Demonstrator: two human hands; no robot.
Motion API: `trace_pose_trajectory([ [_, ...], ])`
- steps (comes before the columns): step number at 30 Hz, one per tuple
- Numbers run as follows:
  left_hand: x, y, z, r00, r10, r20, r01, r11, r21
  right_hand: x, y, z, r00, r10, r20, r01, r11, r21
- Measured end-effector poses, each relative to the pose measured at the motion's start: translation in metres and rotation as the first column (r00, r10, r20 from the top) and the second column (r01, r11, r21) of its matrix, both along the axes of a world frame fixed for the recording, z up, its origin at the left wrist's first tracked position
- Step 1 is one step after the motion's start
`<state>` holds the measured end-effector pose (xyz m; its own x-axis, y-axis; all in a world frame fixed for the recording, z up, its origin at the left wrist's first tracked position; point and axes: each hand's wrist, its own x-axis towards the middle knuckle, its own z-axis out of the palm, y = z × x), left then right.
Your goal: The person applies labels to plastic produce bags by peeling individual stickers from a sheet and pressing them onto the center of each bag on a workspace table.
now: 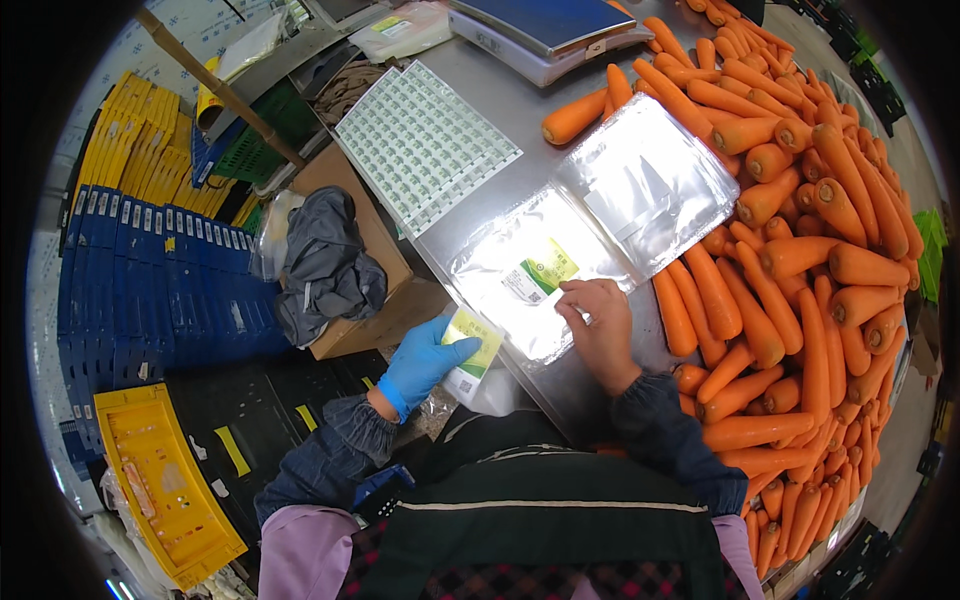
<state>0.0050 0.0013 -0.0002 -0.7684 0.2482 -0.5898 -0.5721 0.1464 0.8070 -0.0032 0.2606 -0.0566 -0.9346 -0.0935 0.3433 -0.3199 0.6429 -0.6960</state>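
Observation:
My left hand [418,365], in a blue glove, grips a yellow-green and white label [478,345] just off the table's near edge, thumb on top. Translucent plastic hangs below that label. My bare right hand [603,330] hovers at the lower right of a stack of clear plastic bags [500,240], its fingers curled and thumb drawn to the fingertips. Whether anything thin is pinched there, I cannot make out. A similar printed label [540,272] lies on those bags, close to my right fingertips. Farther right rests another stack of clear bags [655,180].
Carrots [790,260] are heaped along the right side. A scale [550,35] stands at the back of the metal table [520,110]. Sheets of small green stickers [425,145] lie at the left edge. Beyond are a cardboard box [400,300], dark cloth [330,255], and blue and yellow crates [165,290].

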Motion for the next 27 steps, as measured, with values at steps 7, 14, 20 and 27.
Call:
trace_pose_trajectory([
  [7,-0.004,0.009,0.0,0.994,-0.079,-0.078,0.085,0.993,0.077,-0.008,0.038,0.02,0.92,-0.191,0.342,0.389,0.555,-0.736],
  [14,-0.013,0.035,0.003,0.986,0.023,-0.163,0.009,0.982,0.191,0.008,0.032,0.047,0.945,-0.278,0.169,0.308,0.598,-0.74],
  [20,-0.032,0.043,-0.028,0.945,-0.119,-0.304,0.045,0.97,-0.238,0.014,0.022,0.03,0.944,-0.147,0.297,0.322,0.616,-0.719],
  [27,-0.088,0.111,-0.025,0.918,-0.191,-0.347,0.001,0.878,-0.479,0.0,0.013,0.015,0.966,-0.201,0.165,0.247,0.908,-0.34],
])
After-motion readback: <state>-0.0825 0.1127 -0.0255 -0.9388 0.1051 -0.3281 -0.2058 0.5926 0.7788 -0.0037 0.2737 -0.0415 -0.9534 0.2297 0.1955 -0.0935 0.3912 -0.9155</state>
